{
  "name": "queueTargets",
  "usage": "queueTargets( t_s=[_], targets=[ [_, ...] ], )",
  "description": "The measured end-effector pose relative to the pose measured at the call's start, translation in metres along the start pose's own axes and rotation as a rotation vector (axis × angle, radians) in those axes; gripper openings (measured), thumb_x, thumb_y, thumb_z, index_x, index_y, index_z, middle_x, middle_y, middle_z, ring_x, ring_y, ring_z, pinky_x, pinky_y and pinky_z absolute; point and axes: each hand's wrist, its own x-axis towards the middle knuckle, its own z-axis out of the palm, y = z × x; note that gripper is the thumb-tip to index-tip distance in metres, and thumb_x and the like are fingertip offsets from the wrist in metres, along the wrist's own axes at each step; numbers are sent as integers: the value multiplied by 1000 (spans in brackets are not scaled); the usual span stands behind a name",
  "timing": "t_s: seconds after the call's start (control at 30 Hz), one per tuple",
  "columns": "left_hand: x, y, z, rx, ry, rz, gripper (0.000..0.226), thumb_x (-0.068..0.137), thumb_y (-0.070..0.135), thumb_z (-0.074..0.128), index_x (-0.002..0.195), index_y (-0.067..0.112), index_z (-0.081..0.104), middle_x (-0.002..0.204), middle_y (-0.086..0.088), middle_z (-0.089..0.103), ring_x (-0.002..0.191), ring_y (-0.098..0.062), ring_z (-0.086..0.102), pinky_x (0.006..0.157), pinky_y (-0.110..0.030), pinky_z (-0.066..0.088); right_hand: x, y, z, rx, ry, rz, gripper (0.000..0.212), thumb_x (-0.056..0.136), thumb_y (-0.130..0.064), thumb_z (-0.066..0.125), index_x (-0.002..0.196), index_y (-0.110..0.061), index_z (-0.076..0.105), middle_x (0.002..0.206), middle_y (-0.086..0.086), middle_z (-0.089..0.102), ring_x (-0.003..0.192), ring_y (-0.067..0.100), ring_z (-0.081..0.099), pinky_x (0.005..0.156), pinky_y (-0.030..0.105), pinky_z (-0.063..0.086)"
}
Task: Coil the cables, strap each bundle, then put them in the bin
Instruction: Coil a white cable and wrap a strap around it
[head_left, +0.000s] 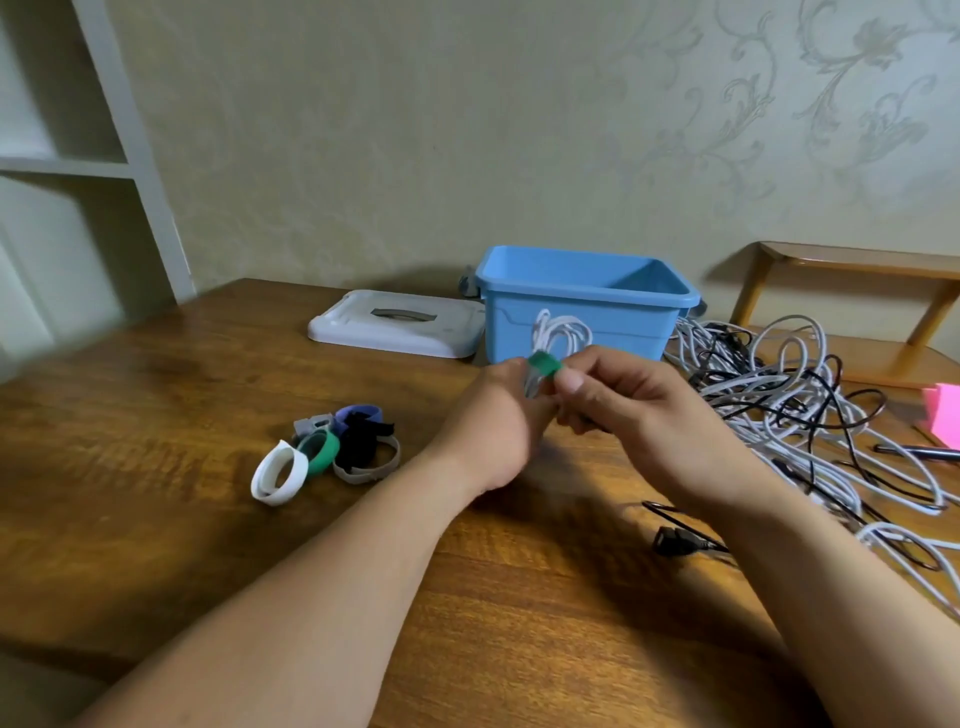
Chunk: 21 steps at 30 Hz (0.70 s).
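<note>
The blue bin (623, 332) stands open-topped at the back of the bench (156, 415), its lid (363, 332) flat beside it. A cable tangle (789, 405) crowds the right side, loose straps (327, 452) the left; bare wood lies nearer.

Left hand (498, 415): was raised mid-frame, back toward the camera, fingers curled round the white cable bundle (560, 332). Right hand (639, 400): met the left, thumb and fingers pinched the green strap (545, 364). Forearms: bare, converged from the lower corners.
</note>
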Motion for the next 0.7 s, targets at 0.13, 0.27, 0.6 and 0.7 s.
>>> queueTargets(
  t_s=[0.13,0.27,0.6,0.7],
  targets=[
    [-2,0,1,229,30,-6,7,106,33,58,100,30,61,90,3,69,82,-17,68,73,-41,58,0,6,12,-225,112,71,27,101,-38,69,90,-15,77,82,3,75,74,7,59,72,27,47],
    [-7,6,3,317,8,48,15,105,30,62,94,33,52,85,5,64,78,-17,64,59,-32,42,0,10,9,-279,198,146,26,102,-39,70,85,-20,78,79,-2,76,69,5,60,65,21,46],
    [-12,21,-1,-207,-247,-69,30,85,50,52,92,23,63,90,-4,64,88,-23,59,82,-46,45,2,14,7,-282,314,182,31,98,-32,72,73,-13,73,68,5,73,61,14,57,62,32,44],
    [-11,19,4,-344,-143,-72,35,107,41,44,94,22,70,98,-11,72,98,-27,68,92,-48,54,3,12,9,-278,350,139,30,98,-30,72,75,-11,73,72,4,75,72,26,68,69,37,53]
  ],
)
